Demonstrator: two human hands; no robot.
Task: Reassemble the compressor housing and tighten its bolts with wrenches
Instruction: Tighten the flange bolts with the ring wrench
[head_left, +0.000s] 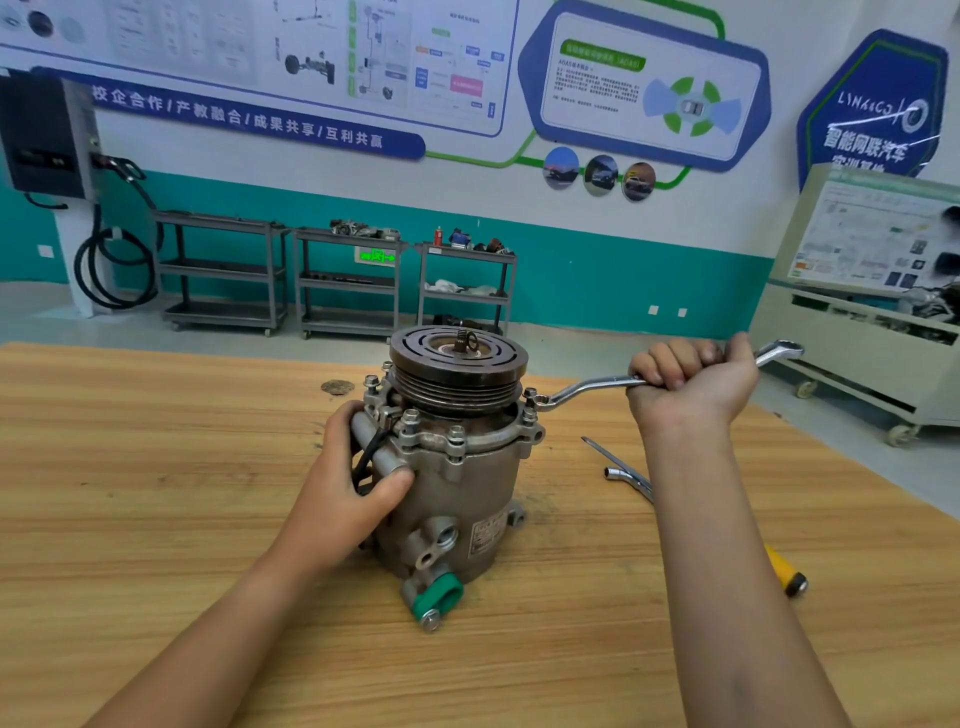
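Observation:
The compressor housing (467, 493) stands upright on the wooden table (156, 467), its dark grooved pulley (457, 369) on top. Several flanged bolts (456, 434) ring the upper flange. My left hand (358, 483) grips the housing's left side around a tubular lug and a black cable. My right hand (691, 384) is closed on the shaft of an offset ring wrench (597, 387). The wrench's near ring sits on the bolt (531, 396) at the flange's right rim; its far ring sticks out past my fist.
A second chrome wrench (631, 478) and a thin screwdriver shaft lie on the table right of the housing, partly behind my right forearm. The screwdriver's yellow and black handle (787, 571) shows further right. Shelf carts and a trainer bench stand beyond the table.

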